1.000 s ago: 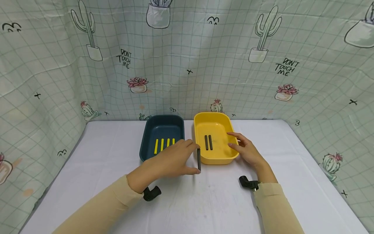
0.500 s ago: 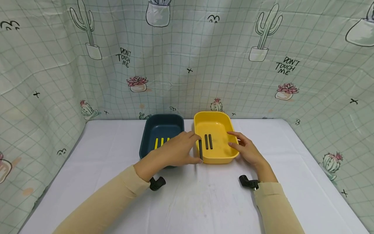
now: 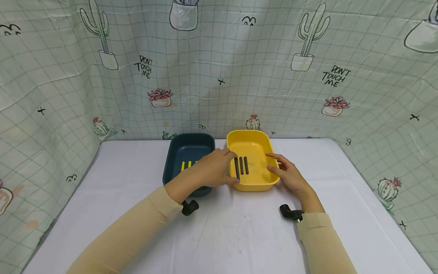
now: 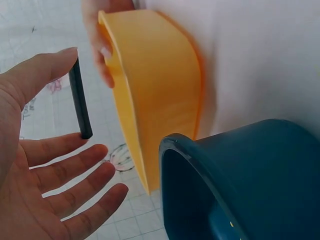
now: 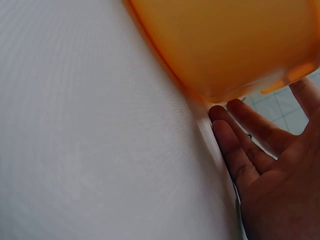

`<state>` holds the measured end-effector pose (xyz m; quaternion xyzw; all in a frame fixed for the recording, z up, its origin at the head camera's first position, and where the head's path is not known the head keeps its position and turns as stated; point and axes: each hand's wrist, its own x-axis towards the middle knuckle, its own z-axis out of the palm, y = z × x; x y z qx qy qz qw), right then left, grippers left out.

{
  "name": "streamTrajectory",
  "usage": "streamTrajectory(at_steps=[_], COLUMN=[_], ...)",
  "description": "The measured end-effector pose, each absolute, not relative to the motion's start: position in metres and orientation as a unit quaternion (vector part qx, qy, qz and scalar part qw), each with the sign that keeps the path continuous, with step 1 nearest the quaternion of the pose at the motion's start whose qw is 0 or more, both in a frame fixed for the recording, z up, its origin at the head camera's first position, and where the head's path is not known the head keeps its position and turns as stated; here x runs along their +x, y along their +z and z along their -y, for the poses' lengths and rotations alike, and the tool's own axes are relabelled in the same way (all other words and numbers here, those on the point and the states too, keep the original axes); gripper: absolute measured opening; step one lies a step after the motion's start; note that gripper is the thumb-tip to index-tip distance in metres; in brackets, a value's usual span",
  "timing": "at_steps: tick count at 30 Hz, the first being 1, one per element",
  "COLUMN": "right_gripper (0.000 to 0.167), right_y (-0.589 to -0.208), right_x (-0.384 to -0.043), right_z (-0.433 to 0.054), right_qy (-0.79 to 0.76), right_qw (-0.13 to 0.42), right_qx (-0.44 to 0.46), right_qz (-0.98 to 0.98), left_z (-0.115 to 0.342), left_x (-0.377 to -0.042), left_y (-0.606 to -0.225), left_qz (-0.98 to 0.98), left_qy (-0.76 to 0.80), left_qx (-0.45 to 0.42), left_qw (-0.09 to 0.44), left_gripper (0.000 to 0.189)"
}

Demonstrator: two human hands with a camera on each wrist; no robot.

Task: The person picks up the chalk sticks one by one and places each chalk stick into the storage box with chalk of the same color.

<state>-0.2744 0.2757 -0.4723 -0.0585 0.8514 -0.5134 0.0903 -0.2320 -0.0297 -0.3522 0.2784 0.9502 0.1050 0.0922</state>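
My left hand (image 3: 213,168) pinches a short black stick (image 3: 237,168) by its two ends, thumb at one end and a fingertip at the other. In the left wrist view the black stick (image 4: 80,102) spans that gap, with the other fingers spread. It is over the left side of the yellow tray (image 3: 254,187), where two similar black sticks (image 3: 243,165) lie side by side. My right hand (image 3: 291,177) holds the tray's right rim, thumb and a finger over the edge. In the right wrist view, other fingers (image 5: 235,145) lie outside the wall.
A dark blue tray (image 3: 174,146) stands left of the yellow one, partly hidden under my left hand and wrist. Several yellow sticks (image 3: 183,166) lie in it. Both trays rest on a white-covered table (image 3: 239,232), with a patterned curtain (image 3: 205,76) behind.
My left hand has carried the black stick away from me and slightly right, from in front of the yellow tray's near-left corner to over its left side. The right hand stays put.
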Motion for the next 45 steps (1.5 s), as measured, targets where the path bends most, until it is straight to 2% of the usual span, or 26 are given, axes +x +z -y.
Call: streamTrajectory(at_steps=[28, 45], right_gripper=[0.059, 0.057], right_y=[-0.471, -0.471], right_x=[-0.272, -0.272], right_z=[-0.274, -0.275], right_qy=[-0.529, -0.529], right_qw=[0.095, 0.099], right_qx=[-0.056, -0.056], right_qz=[-0.841, -0.841], left_z=[0.004, -0.011], left_x=[-0.269, -0.285], left_y=[-0.362, -0.374], left_qz=[-0.958, -0.954], left_qy=[0.068, 0.053], left_qx=[0.256, 0.272], left_qw=[0.113, 0.117], left_gripper=[0.081, 0.080])
